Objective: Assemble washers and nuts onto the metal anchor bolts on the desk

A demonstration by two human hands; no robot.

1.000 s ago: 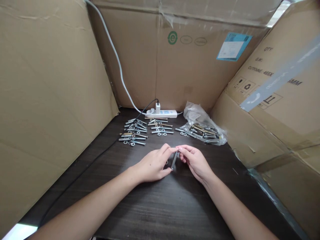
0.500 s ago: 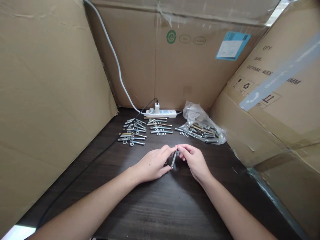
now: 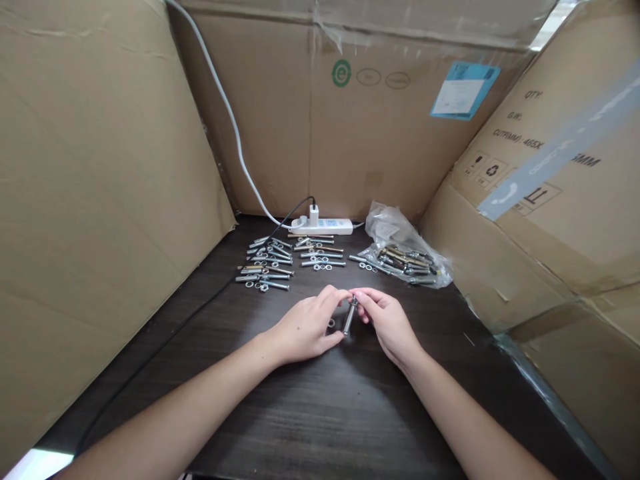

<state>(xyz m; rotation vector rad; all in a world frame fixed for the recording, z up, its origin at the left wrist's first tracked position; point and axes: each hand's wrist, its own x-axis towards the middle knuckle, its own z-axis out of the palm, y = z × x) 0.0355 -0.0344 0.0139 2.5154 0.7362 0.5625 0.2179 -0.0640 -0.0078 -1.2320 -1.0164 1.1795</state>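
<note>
Above the middle of the dark table, a silver bolt (image 3: 350,319) slants between my two hands, its far end pointing away from me. My left hand (image 3: 310,328) grips it lengthwise, with the thumb at the near end and fingertips at the far end. The fingers of my right hand (image 3: 384,319) close around the far end, where a nut or collar (image 3: 354,301) partly shows. Under the left fingers, a small washer (image 3: 331,323) lies on the table.
Loose bolts with nuts and washers lie in a left group (image 3: 270,270) and a middle group (image 3: 323,256). A clear plastic bag (image 3: 390,223) of bolts rests at the right. Behind stands a white power strip (image 3: 335,227) with cables. Cardboard walls (image 3: 250,100) surround the table (image 3: 310,413).
Both hands stay in nearly the same place on the bolt. My right fingers have shifted slightly at its far end, and more of that end and the washer beside it shows.
</note>
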